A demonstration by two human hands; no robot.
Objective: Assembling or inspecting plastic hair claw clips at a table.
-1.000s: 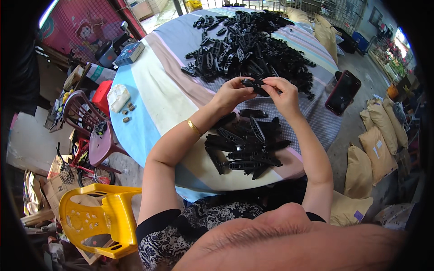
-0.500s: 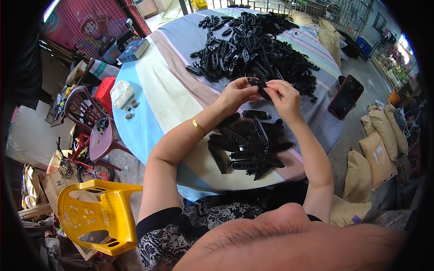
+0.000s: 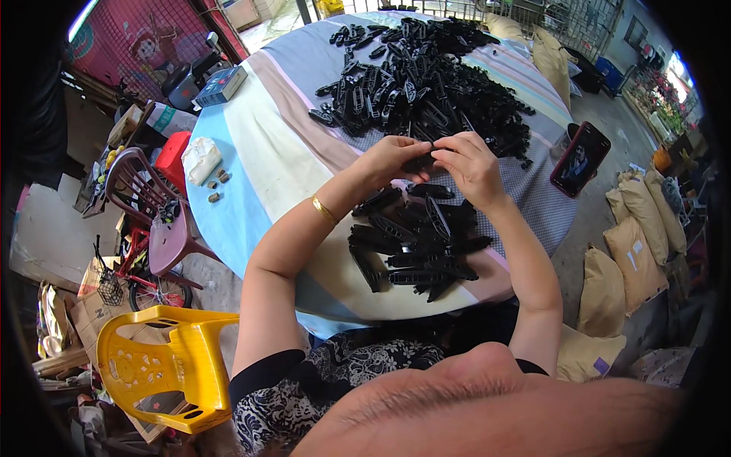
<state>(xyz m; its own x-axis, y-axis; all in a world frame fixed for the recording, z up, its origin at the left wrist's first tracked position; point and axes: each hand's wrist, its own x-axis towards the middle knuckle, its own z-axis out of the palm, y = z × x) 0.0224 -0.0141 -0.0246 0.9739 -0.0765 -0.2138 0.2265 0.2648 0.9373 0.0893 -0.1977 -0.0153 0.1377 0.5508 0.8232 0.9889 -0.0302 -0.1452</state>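
Nearest the lower edge, a black-and-white floral fabric top [image 3: 335, 362] covers the person's body, and bare forearms reach forward over a round bench draped in a striped pastel cloth [image 3: 255, 156]. Left of the body stands a yellow plastic armchair [image 3: 194, 373] with a pierced back. On the bench's near part, between the forearms, lies a small loose pile of long, narrow black plastic pieces [image 3: 415, 251], pointing various ways. A gold-coloured bangle [image 3: 324, 209] circles the left wrist.

Just beyond that pile the two hands meet, raised and close together. The left hand [image 3: 392, 161] has its thumb and fingers closed around a small black plastic part [image 3: 420, 162], mostly hidden by the grip; the right hand [image 3: 470, 169] has its thumb and forefinger pinched together at the same part, the other fingers curled.

To the right, a smartphone in a dark red case [image 3: 580, 158] stands tilted by the bench's edge, its screen lit. At the left edge sit a crumpled white packet [image 3: 202, 161] and several small brown lumps [image 3: 214, 197]. Past the hands spreads a much larger heap of similar black plastic pieces [image 3: 434, 84]. A blue rectangular box [image 3: 221, 85] rests at the far left edge. Off the bench, tan paper sacks [image 3: 638, 259] line the floor at right; metal bars [image 3: 445, 9] close the back.
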